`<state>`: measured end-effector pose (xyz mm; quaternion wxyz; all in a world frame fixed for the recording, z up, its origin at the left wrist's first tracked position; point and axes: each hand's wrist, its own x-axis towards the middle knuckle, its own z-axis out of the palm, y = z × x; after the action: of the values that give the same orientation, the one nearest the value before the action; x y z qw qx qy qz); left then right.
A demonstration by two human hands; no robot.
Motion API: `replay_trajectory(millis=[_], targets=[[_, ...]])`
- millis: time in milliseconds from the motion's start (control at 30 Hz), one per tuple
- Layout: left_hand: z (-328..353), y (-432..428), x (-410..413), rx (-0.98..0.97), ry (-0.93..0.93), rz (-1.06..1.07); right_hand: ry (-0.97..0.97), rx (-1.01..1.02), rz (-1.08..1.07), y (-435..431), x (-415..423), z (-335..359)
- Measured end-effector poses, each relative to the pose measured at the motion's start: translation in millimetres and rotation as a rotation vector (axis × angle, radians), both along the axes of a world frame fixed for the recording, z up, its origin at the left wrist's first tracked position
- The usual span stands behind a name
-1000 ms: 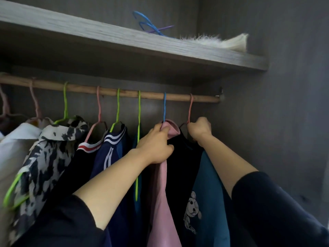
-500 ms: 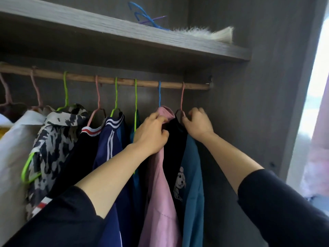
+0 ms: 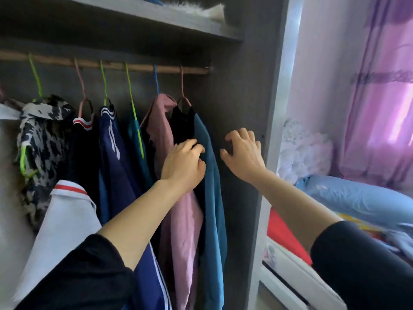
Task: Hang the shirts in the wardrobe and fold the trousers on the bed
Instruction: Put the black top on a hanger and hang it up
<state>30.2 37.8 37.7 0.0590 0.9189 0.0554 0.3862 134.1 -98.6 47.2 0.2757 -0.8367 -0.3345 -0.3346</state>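
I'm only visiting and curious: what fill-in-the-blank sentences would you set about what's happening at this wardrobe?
1. The pink shirt hangs on a ____ hanger.
2. The left hand grips the black-and-teal shirt, last on the rail, which is made of ____.
3. The right hand, fingers spread, holds ____.

Missing words: blue; wood; nothing.

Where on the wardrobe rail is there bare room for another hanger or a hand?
Bare rail between the leftmost green hanger and the left pink hanger; open space between the black-and-teal shirt and the wardrobe side wall, around the right hand. It is crowded in between.
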Motion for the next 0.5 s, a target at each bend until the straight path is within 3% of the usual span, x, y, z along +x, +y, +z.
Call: replay_trajectory(millis=[267,500], targets=[[-84,-108,8,-0.180,0.169,-0.195,0.210,-0.085,-0.211,-137,-41,-94],[-136,-236,45,-0.199,0.392,-0.359,0.338,-0.146,-0.413,-268,-45,-142]])
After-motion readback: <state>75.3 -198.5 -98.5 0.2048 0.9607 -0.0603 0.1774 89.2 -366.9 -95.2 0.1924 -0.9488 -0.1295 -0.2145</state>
